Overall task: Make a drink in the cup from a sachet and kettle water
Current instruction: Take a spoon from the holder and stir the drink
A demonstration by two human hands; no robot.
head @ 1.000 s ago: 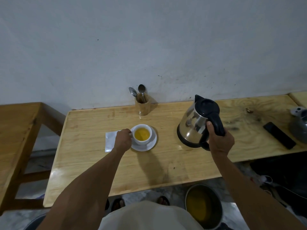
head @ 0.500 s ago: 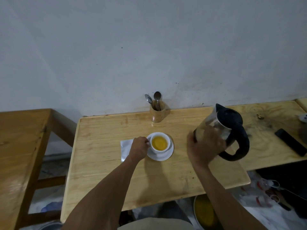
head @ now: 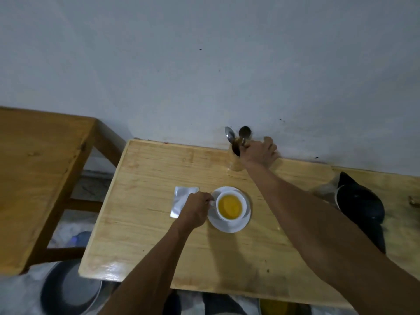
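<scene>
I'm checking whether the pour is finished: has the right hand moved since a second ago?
Yes. The right hand has left the kettle, which now stands on the table, and gone back toward the wall to the wooden spoon holder, closing on a spoon.

Pale wooden worktop set against a grey wall. Directly under the right grip, at the back edge: a wooden holder with two spoons upright in it. Just right of the left grip, touching it: a white cup of yellow liquid on a white saucer. Partly beneath that same grip, on its left: a flat silver sachet. Beyond the right forearm: a black-lidded kettle, blurred.
</scene>
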